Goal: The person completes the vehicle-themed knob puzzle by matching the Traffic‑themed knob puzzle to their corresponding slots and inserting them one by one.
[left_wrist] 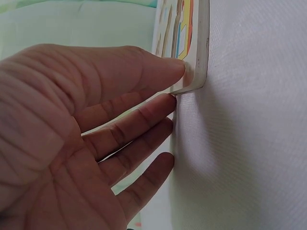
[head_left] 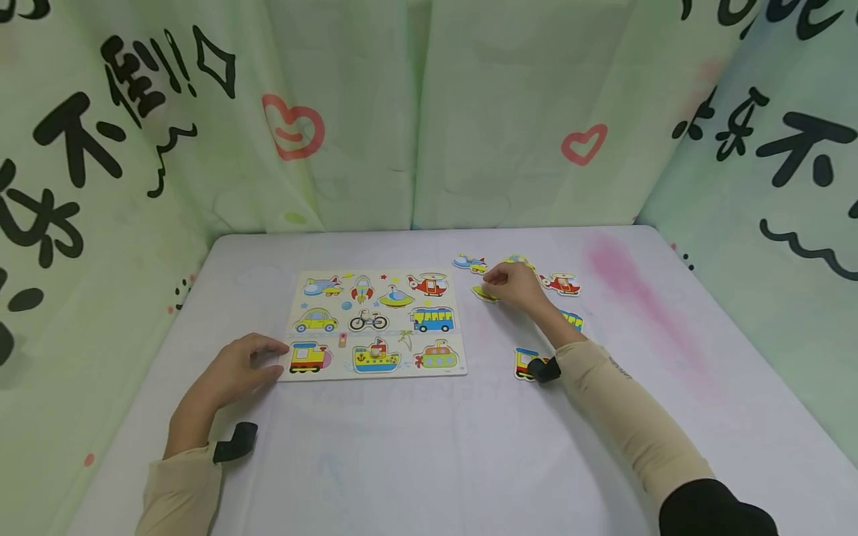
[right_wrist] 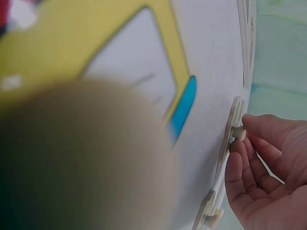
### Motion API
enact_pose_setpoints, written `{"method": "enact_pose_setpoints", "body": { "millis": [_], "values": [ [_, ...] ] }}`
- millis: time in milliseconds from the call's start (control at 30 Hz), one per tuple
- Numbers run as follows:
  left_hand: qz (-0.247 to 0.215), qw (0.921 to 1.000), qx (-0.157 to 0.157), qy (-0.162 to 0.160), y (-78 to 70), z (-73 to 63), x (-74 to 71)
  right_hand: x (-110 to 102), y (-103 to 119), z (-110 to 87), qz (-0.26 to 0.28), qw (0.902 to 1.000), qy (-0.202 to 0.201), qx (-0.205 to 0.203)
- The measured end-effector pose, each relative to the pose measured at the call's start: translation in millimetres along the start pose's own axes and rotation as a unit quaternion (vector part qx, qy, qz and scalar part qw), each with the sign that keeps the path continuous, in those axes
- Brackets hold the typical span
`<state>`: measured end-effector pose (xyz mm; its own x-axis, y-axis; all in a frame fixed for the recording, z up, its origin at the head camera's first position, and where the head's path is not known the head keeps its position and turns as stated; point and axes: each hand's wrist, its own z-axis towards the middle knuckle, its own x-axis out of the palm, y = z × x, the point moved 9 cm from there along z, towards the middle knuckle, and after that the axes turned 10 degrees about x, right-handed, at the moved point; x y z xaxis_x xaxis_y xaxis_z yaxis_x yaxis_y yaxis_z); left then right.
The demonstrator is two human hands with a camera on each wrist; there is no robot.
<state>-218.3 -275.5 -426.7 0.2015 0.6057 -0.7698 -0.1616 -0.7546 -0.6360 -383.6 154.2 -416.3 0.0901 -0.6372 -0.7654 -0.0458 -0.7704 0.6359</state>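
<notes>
A picture puzzle board (head_left: 402,365) lies flat on the table, printed with vehicles in three rows. My left hand (head_left: 234,372) touches its lower left corner, thumb tip (left_wrist: 175,72) at the edge and the other fingers extended beside it. Right of the board, my right hand (head_left: 515,289) pinches the small knob (right_wrist: 239,132) of a puzzle piece (right_wrist: 229,129) between thumb and fingers. From the head, a yellow-green piece (head_left: 482,295) shows at those fingertips, partly hidden by the hand. The piece stays close to the white surface.
Around the right hand lie an airplane piece (head_left: 469,263), a yellow piece (head_left: 519,259), a helicopter piece (head_left: 561,284), a partly covered bus piece (head_left: 573,320) and a train piece (head_left: 525,363) under the wrist camera. Printed curtains (head_left: 415,112) enclose the white table (head_left: 375,461).
</notes>
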Motion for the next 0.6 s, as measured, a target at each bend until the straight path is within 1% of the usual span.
{"method": "enact_pose_setpoints", "body": {
  "millis": [133, 500, 600],
  "values": [
    [0.002, 1.0000, 0.004, -0.001, -1.7, -0.1, -0.5, 0.2, -0.8, 0.0, -0.002, 1.0000, 0.000, 0.003],
    [0.000, 1.0000, 0.003, -0.003, 0.3, -0.5, 1.2, 1.4, 5.8, -2.3, -0.029, 0.9993, -0.008, -0.021],
    [-0.001, 1.0000, -0.001, -0.001, 1.3, -0.1, 1.5, 0.0, 6.7, -3.6, -0.031, 0.9992, -0.011, -0.023]
  ]
}}
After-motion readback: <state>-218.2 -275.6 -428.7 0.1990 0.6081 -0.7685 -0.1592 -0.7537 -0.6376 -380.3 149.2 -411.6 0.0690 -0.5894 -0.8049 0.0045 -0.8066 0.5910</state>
